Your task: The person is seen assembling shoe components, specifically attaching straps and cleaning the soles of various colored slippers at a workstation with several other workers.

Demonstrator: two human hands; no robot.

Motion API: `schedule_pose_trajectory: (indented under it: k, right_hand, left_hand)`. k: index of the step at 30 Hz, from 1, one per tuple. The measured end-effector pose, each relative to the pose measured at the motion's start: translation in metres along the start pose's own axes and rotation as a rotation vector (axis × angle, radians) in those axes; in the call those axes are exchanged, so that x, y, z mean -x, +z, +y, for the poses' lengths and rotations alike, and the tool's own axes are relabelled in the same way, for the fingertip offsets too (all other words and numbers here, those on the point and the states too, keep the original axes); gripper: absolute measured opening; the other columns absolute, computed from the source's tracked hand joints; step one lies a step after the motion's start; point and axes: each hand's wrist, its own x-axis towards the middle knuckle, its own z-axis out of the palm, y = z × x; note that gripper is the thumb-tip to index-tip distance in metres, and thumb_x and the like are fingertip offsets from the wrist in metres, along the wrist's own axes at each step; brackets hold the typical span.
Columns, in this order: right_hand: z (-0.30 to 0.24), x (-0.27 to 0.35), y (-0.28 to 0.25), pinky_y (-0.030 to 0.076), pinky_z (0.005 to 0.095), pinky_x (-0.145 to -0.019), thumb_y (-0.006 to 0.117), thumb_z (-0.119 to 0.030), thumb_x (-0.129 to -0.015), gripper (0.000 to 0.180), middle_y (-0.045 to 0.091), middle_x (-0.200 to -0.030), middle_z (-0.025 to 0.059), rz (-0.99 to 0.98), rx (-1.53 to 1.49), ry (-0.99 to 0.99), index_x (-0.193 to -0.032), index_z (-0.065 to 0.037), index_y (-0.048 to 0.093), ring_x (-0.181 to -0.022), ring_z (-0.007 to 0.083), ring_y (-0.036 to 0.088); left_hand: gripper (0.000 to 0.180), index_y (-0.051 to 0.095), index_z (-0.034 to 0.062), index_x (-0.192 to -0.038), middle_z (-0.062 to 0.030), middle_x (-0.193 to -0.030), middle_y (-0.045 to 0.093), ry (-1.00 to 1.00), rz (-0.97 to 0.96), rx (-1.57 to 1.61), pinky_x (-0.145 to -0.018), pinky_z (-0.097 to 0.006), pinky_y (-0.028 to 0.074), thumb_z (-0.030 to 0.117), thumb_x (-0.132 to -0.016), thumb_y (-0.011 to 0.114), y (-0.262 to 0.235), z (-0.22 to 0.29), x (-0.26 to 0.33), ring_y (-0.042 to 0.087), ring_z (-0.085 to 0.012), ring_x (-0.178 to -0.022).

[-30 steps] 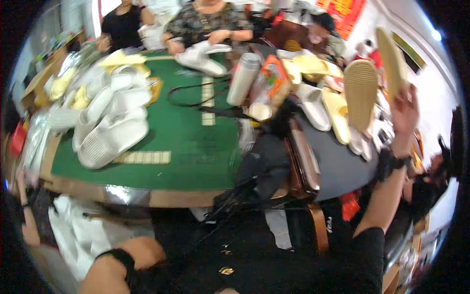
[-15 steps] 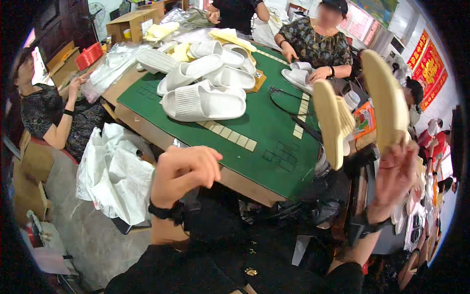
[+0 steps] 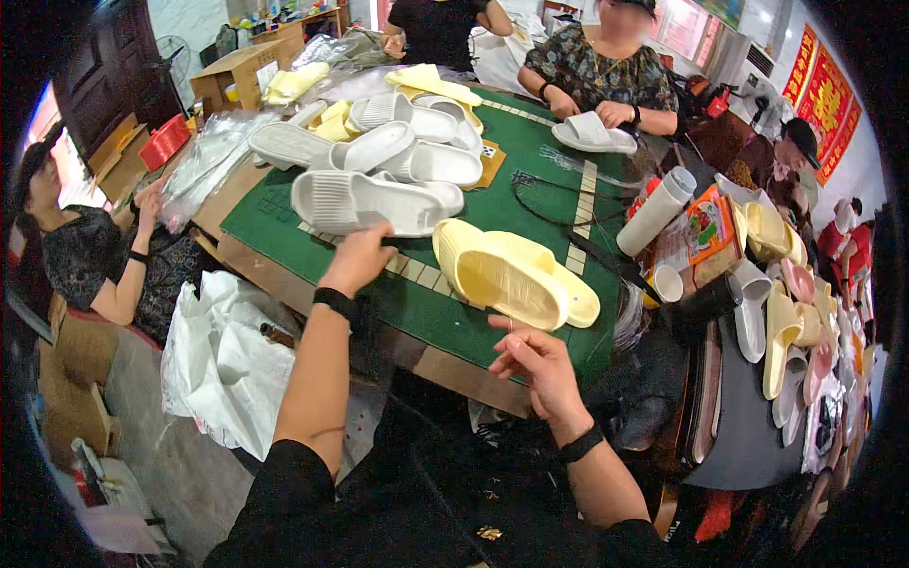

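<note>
A pair of pale yellow slippers [image 3: 502, 275] lies on the green tabletop [image 3: 454, 336], one overlapping the other. My right hand [image 3: 542, 367] is just below them at the near table edge, its fingers apart. A thin pale strand shows by its index finger; I cannot tell if it is held. My left hand [image 3: 358, 260] reaches the near edge of a white ribbed slipper [image 3: 369, 204], fingers curled. Something small and dark shows at its fingertips, too small to name. Behind lie several more white slippers [image 3: 436, 163] in a loose pile.
Across the table a person's hands hold a white slipper [image 3: 595, 133]. Black cords [image 3: 544, 204] lie on the green surface. At right stand a white bottle [image 3: 655, 210], an orange packet [image 3: 701, 232] and slippers [image 3: 784, 331] on a side table. A white bag [image 3: 227, 355] sits at left.
The yellow slippers, raised at the right beside my right hand before, now lie on the green tabletop. My right hand has come left and down; my left hand has moved up to the white slipper.
</note>
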Motion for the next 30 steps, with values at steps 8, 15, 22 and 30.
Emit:
schedule_pose_trajectory:
  k: [8, 15, 22, 30]
  right_hand:
    - [-0.042, 0.028, -0.044, 0.045, 0.0224, -0.057, 0.057, -0.016, -0.097, 0.020, 0.069, -0.085, 0.0076, 0.327, 0.077, -0.161, -0.086, -0.001, 0.065, -0.061, 0.0095, 0.056]
    - [-0.016, -0.015, -0.105, 0.051, 0.0230, -0.060, 0.061, -0.014, -0.092, 0.018, 0.051, -0.135, 0.0147, 0.667, 0.287, -0.208, -0.089, 0.001, 0.068, -0.075, 0.0107, 0.058]
    - [-0.006, -0.019, -0.098, 0.048, 0.0237, -0.051, 0.061, -0.011, -0.089, 0.018, 0.055, -0.118, 0.0087, 0.423, 0.489, -0.063, -0.080, 0.005, 0.064, -0.062, 0.0101, 0.057]
    - [0.002, -0.021, -0.117, 0.041, 0.0435, -0.102, 0.065, -0.020, -0.084, 0.019, 0.045, -0.135, 0.0374, 0.448, 0.911, -0.102, -0.085, -0.002, 0.070, -0.121, 0.0471, 0.050]
  left_hand:
    - [0.034, 0.062, 0.0042, -0.112, -0.0253, -0.101, 0.067, -0.212, 0.175, -0.211, -0.081, -0.049, 0.050, 0.023, -0.085, 0.070, -0.012, -0.037, -0.010, 0.063, -0.0433, -0.097]
    - [0.068, 0.046, 0.0071, -0.139, -0.0217, -0.124, 0.058, 0.276, 0.111, 0.348, -0.097, -0.042, 0.044, 0.025, -0.080, 0.076, -0.011, 0.097, 0.024, 0.057, -0.0344, -0.112]
    - [0.070, 0.049, 0.0090, -0.138, -0.0232, -0.117, 0.057, 0.328, -0.095, 0.412, -0.098, -0.043, 0.042, 0.029, -0.078, 0.078, 0.047, 0.105, 0.002, 0.052, -0.0394, -0.111]
    - [0.059, 0.068, 0.0221, -0.118, -0.0157, -0.105, 0.066, 0.230, -0.202, -0.251, -0.100, -0.053, 0.038, 0.054, -0.069, 0.073, 0.012, 0.108, -0.015, 0.060, -0.0361, -0.105]
